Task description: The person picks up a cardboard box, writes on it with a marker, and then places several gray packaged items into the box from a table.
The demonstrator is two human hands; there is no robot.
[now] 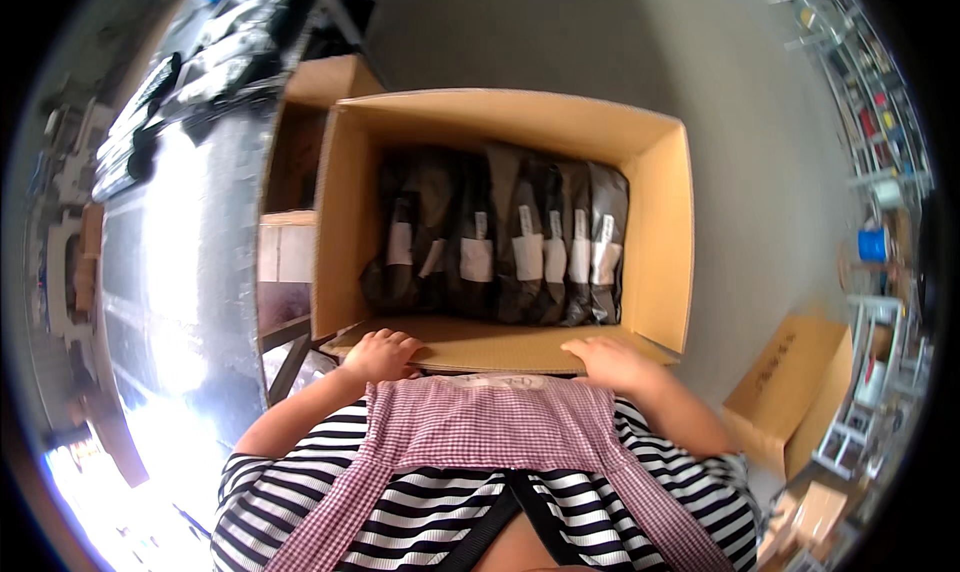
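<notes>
A large open cardboard box (655,227) stands directly before me. Inside, several dark plastic-wrapped packages (505,262) are lined up side by side, most with a white label on the upper side. My left hand (383,354) grips the box's near edge toward its left corner, fingers bent over the rim. Toward the right corner, my right hand (612,360) holds the same edge, its fingertips on the inner side of the near wall. Both thumbs are mostly hidden. Neither hand touches the packages.
Left of the box runs a long shiny table (190,272) with dark plastic-wrapped bundles (225,67) at its far end. Another cardboard box (325,80) sits partly behind the table's edge. A brown carton (790,382) lies on the floor at right, near cluttered racks (870,342).
</notes>
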